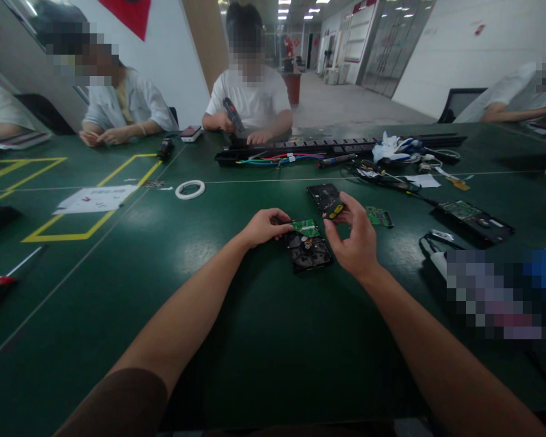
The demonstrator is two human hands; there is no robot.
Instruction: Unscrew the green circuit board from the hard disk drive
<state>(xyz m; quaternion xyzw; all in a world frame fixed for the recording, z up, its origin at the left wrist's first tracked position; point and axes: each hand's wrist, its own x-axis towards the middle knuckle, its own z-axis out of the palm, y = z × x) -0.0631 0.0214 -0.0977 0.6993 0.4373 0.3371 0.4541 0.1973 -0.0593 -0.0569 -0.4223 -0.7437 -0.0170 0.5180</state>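
In front of me a hard drive point(310, 254) lies on the green table, its green circuit board point(306, 228) showing at the far end. My left hand point(267, 228) is closed in a pinch at the drive's far left corner, by the board's edge. My right hand point(355, 238) grips a small black-and-yellow tool handle point(335, 210); its tip is hidden. Just behind it rests a second hard drive point(321, 195), dark side up. A loose green circuit board point(379, 216) lies to the right of my right hand.
A white tape roll point(190, 190) and a paper sheet point(95, 199) lie left. A black rail point(300, 147) with coloured wires spans the back. Another drive point(475, 221) sits right; a screwdriver point(0, 290) lies far left. A person opposite holds a power driver point(233, 114).
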